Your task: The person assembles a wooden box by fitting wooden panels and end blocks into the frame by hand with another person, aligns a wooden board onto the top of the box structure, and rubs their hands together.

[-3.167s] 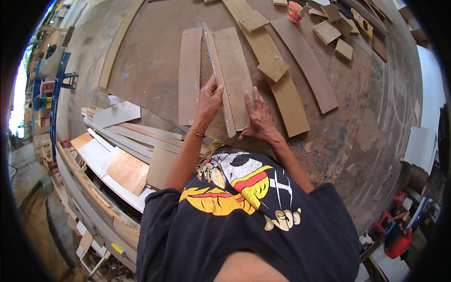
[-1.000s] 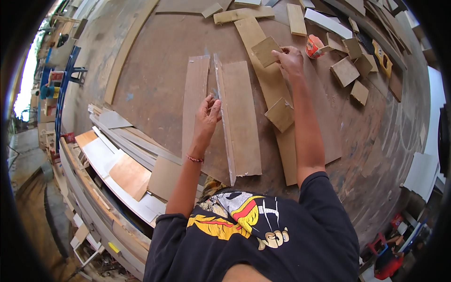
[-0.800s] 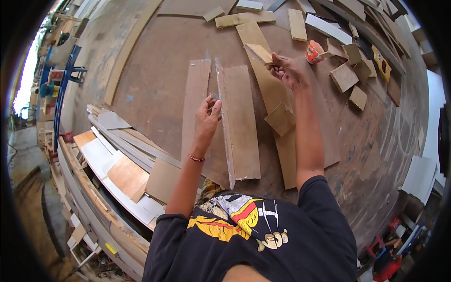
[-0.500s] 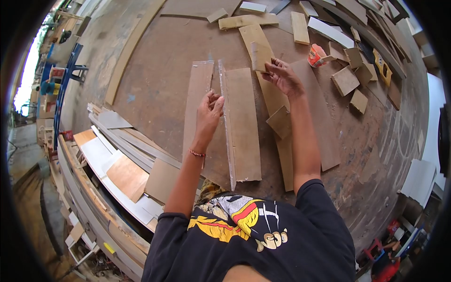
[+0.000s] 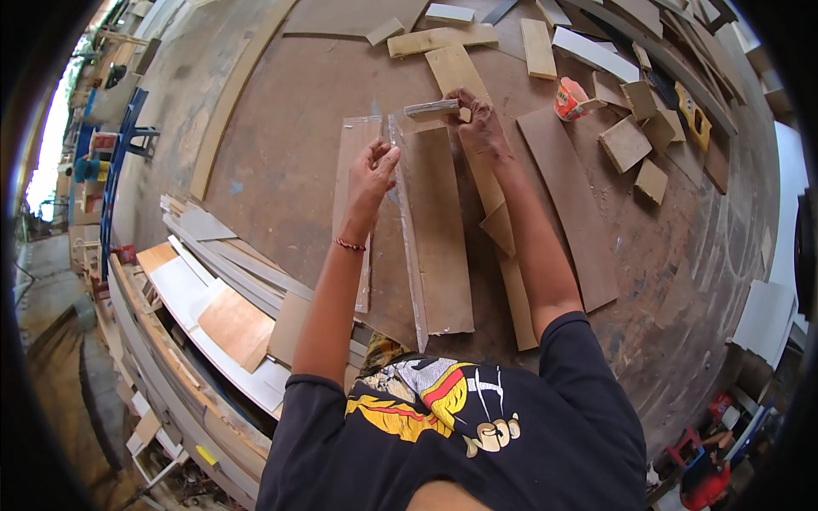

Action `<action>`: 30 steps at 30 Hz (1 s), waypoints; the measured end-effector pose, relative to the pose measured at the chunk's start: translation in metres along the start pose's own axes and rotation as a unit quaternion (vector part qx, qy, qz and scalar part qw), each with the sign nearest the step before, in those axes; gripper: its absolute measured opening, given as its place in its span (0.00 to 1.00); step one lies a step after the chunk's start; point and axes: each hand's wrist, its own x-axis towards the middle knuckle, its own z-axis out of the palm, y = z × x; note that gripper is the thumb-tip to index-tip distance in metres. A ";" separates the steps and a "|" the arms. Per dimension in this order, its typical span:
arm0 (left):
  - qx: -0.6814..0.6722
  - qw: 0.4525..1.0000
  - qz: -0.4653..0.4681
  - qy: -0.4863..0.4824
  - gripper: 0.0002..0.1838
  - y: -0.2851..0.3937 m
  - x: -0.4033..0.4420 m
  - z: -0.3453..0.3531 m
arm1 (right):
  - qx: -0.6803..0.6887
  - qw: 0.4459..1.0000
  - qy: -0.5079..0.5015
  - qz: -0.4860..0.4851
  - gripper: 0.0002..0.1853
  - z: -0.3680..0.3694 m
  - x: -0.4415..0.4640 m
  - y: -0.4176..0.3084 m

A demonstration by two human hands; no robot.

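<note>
My right hand is closed around one end of a small wooden block, held above the far end of a long board. The block shows its narrow edge to me. That long board has a pale, rough strip along its left side. My left hand has its fingers curled and pinched beside this strip near the far end. Whether anything is between those fingertips is hidden. A second narrow board with whitish edges lies partly under my left hand and forearm.
A long plank and a brown board lie to the right. Beyond them are an orange-and-white cup, several wood offcuts and a yellow-handled saw. Stacked strips and panels occupy the left side.
My right hand has moved left and turned the block from its broad face to its edge, over the board's far end. My left hand has slid farther along the pale strip.
</note>
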 end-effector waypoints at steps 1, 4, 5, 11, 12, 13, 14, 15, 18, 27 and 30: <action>-0.008 1.000 0.005 -0.003 0.32 -0.001 0.002 0.000 | 0.000 1.000 0.000 0.001 0.13 0.002 0.001 0.006; -0.014 1.000 0.007 -0.002 0.32 0.000 0.004 0.001 | -0.072 0.997 0.010 -0.030 0.16 0.004 0.004 0.015; -0.013 1.000 0.006 0.001 0.33 0.002 0.004 0.001 | -0.082 0.996 0.014 -0.029 0.17 0.004 0.004 0.016; -0.023 1.000 0.002 0.012 0.32 0.006 -0.004 0.000 | 0.165 0.986 -0.008 0.000 0.17 -0.004 0.013 0.018; -0.023 1.000 0.001 0.013 0.32 0.005 -0.005 0.000 | 0.259 0.965 -0.025 0.003 0.19 -0.007 0.014 0.013; -0.025 0.999 0.006 0.021 0.32 0.004 -0.004 0.000 | 0.259 0.966 -0.025 0.003 0.19 -0.011 0.014 0.008; -0.026 0.999 0.010 0.029 0.32 0.003 -0.004 0.000 | 0.293 0.954 -0.030 0.054 0.20 -0.016 0.014 0.003; -0.027 0.999 0.010 0.029 0.32 0.003 -0.004 -0.001 | 0.325 0.939 -0.035 0.105 0.22 -0.020 0.013 -0.003; -0.023 0.999 0.009 0.030 0.32 0.002 -0.006 -0.001 | 0.367 0.914 -0.069 0.156 0.23 -0.030 0.009 -0.016; -0.046 0.999 0.011 0.021 0.32 -0.001 -0.008 -0.002 | 0.449 0.864 -0.109 0.201 0.13 -0.041 0.015 0.005; -0.033 0.999 -0.002 0.024 0.33 0.001 -0.009 0.001 | 0.477 0.843 -0.081 0.233 0.14 -0.040 0.014 0.000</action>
